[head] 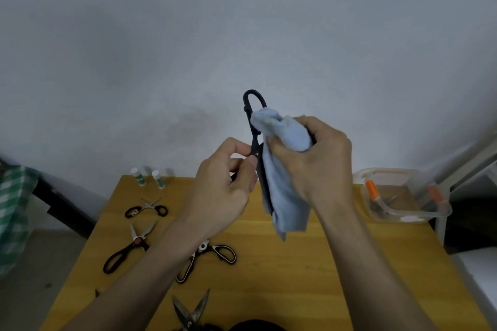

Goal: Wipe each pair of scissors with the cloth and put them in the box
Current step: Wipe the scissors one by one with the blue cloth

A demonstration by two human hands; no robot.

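Both hands on raised scissors

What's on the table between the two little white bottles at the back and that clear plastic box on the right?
In the head view, only bare wooden table shows between the bottles and the box; the raised hands, blue cloth and black scissors hide part of that stretch.

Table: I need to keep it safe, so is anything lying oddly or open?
Yes. Three scissors lie with blades spread: one at the near edge, one with a red pivot, and a small pair at the back. The clear box overhangs the table's right edge.
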